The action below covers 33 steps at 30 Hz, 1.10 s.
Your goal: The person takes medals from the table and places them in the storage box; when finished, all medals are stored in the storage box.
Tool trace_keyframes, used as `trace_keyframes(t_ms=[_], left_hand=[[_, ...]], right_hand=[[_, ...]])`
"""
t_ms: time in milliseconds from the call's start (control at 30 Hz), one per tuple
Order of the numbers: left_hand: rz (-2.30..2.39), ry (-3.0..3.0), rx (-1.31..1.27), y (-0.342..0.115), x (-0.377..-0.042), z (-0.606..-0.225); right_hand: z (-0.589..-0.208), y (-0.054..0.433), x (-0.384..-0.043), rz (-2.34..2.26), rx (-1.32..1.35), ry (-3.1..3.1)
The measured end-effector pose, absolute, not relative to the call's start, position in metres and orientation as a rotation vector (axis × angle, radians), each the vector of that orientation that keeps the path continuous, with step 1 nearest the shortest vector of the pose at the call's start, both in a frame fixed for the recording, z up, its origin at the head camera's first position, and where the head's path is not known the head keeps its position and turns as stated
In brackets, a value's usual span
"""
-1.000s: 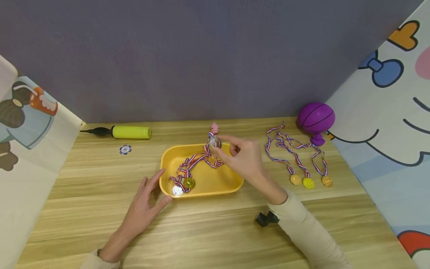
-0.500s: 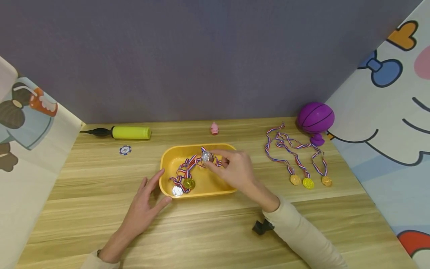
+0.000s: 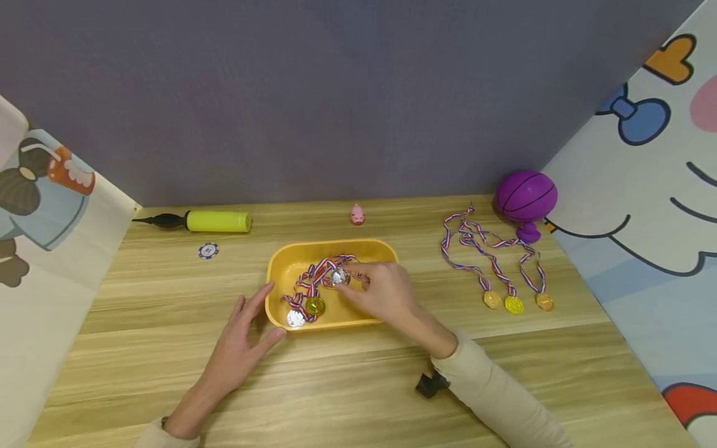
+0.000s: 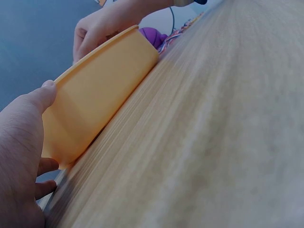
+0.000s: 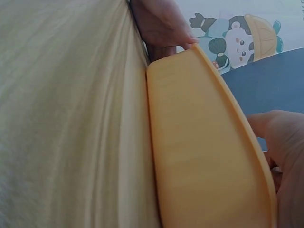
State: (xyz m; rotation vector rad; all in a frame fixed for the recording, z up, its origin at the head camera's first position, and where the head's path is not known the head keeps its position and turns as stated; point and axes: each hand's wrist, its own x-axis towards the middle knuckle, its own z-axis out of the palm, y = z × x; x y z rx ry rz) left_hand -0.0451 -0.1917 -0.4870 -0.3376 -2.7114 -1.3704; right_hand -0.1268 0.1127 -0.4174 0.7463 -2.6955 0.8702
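In the head view my right hand (image 3: 386, 291) is inside the yellow basin (image 3: 333, 327), pinching a silver medal (image 3: 339, 275) between thumb and fingertips. Its red, white and blue ribbon lies bunched in the basin. To the left in the basin lie a gold medal (image 3: 315, 305) and another silver medal (image 3: 295, 318), their ribbons tangled. My left hand (image 3: 241, 342) rests at the basin's left end, fingers extended, index fingertip and thumb tip at the rim. In the left wrist view the thumb (image 4: 45, 95) touches the rim. The basin's wall hides the pinched medal in both wrist views.
Three gold medals (image 3: 514, 305) with ribbons lie to the right, near a purple ball (image 3: 526, 195) and a purple duck (image 3: 529, 233). A pink pig figure (image 3: 357, 214) stands behind the basin. At the back left are a yellow-green pump (image 3: 218, 221) and a poker chip (image 3: 208, 251).
My right hand has brought the silver medal from above the basin's back rim down and left into the basin, its ribbon settling inside. My left hand has stayed put.
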Motion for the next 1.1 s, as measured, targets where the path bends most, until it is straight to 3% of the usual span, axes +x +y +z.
trace_keyframes(t_ms=[1100], left_hand=[[-1.360,-2.698,-0.357,-0.192,-0.045,-0.489]], right_hand=[[-0.426,0.090,-0.137,0.473,0.895,-2.999]])
